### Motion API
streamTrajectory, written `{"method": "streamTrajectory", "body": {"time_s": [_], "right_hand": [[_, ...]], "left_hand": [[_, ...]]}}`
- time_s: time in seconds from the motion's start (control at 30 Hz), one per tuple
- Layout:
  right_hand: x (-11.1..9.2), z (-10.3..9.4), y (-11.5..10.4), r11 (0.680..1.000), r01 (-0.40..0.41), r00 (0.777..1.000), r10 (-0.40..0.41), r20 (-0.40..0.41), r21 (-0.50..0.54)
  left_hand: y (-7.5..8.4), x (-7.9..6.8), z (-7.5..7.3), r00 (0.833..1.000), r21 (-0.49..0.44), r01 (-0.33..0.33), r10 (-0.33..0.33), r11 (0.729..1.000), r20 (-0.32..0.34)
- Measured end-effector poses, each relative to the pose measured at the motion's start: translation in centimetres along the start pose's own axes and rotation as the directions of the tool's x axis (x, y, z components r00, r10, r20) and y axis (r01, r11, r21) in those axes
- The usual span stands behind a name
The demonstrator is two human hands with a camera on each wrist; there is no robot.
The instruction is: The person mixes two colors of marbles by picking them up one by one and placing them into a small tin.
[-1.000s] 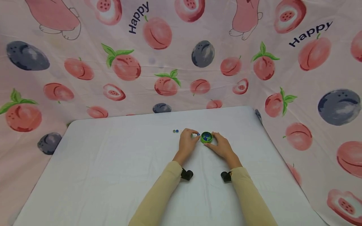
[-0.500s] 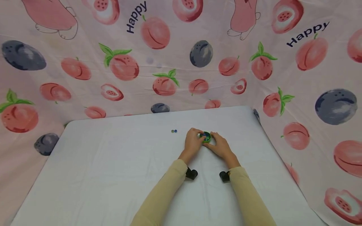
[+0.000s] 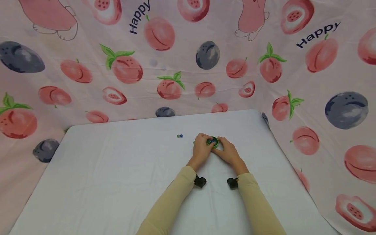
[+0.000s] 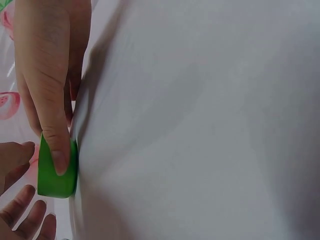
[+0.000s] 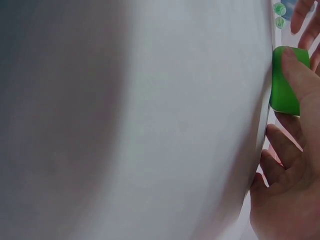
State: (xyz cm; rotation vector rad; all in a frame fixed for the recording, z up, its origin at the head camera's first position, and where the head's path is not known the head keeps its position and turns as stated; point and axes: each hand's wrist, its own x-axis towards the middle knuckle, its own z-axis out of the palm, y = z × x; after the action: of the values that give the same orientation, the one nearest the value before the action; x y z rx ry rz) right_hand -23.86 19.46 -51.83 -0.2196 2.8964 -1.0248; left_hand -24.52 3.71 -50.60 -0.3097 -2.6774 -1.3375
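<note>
In the head view a small green cup (image 3: 216,144) stands on the white table with blue pieces inside. My right hand (image 3: 230,151) holds it from the right, and the right wrist view shows the thumb against the green cup (image 5: 285,87). My left hand (image 3: 201,148) is over the cup's left side with bent fingers. In the left wrist view the left hand (image 4: 22,205) hangs loosely beside the green cup (image 4: 55,180); whether a marble is between its thumb and finger is hidden. Green glass marbles (image 5: 279,9) lie beyond the cup.
A green marble (image 3: 178,136) and a blue marble (image 3: 181,136) lie side by side to the left of the hands. Behind the white table (image 3: 117,169) hangs a fruit-print cloth (image 3: 182,62), which also runs along the right side.
My left hand has moved right from beside the cup to over it; a blue marble between its fingertips a second ago is not distinct now. The right hand stays on the cup.
</note>
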Motion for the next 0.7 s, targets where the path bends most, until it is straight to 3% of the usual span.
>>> {"method": "streamTrajectory", "body": {"time_s": [0.7], "right_hand": [[0.2,0.2,-0.2,1.0,-0.024,1.0,0.024,0.004,-0.006]], "left_hand": [[-1.3,-0.4,-1.8,0.996,-0.032,0.001,-0.003,0.999,-0.088]]}}
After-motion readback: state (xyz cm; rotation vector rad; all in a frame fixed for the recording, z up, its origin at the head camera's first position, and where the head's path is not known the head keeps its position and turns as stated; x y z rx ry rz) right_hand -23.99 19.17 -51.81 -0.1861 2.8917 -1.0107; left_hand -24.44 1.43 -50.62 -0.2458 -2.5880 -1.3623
